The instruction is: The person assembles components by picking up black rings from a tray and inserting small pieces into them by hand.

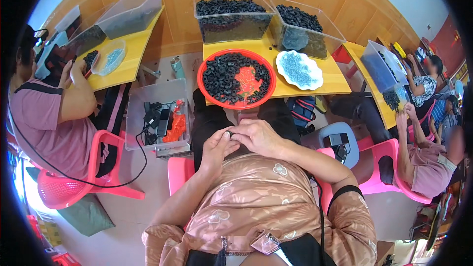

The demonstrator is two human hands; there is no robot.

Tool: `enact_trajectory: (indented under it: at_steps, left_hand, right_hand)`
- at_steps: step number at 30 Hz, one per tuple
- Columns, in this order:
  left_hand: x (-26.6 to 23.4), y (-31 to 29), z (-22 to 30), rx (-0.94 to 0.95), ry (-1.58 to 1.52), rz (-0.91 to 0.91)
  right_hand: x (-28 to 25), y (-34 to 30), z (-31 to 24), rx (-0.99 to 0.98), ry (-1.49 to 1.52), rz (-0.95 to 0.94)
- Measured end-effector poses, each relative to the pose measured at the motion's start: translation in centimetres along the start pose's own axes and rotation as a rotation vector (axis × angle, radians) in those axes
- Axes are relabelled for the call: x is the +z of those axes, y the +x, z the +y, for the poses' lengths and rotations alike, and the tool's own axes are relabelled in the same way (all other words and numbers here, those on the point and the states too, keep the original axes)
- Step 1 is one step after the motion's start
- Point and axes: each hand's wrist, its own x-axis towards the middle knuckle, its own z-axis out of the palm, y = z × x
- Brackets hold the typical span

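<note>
My left hand [216, 150] and my right hand [257, 137] meet in front of my belly, above my lap. Between thumb and fingers, the left hand pinches a small black part [230, 133]. The right hand's fingers are closed up against it; what their tips hold is hidden. Beyond the hands, at the table's near edge, lies a round red tray [250, 82] with many black ring-like parts [217, 76] heaped around a bare red patch. To its right sits a white scalloped dish [319, 82] filled with tiny clear bluish pieces [298, 69].
Two clear bins [231, 32] [308, 42] of black parts stand at the back of the yellow table [336, 80]. Left of my legs, a clear box [140, 140] holds chargers and an orange-red bag. A blue-grey stool [347, 140] is at right. Co-workers sit on pink chairs [81, 187] at both sides.
</note>
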Motion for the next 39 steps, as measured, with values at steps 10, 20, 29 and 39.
enact_trajectory:
  at_steps: [10, 20, 29, 39]
  left_hand:
    - [-0.9, 0.7, 0.1, -0.033, -0.038, 0.092]
    - [-1.0, 0.7, 0.0, 0.0, -0.052, -0.041]
    - [-0.8, 0.3, 0.6, 0.027, -0.045, -0.073]
    - [-0.2, 0.0, 0.7, 0.073, 0.078, -0.094]
  right_hand:
    - [-3.2, 1.9, 0.8, -0.087, 0.008, -0.414]
    - [-6.8, 7.4, 10.4, 0.202, -0.362, -0.013]
    - [-6.5, 7.2, 8.8, 0.162, -0.186, 0.099]
    - [-2.4, -1.5, 1.5, 0.295, 0.517, 0.061]
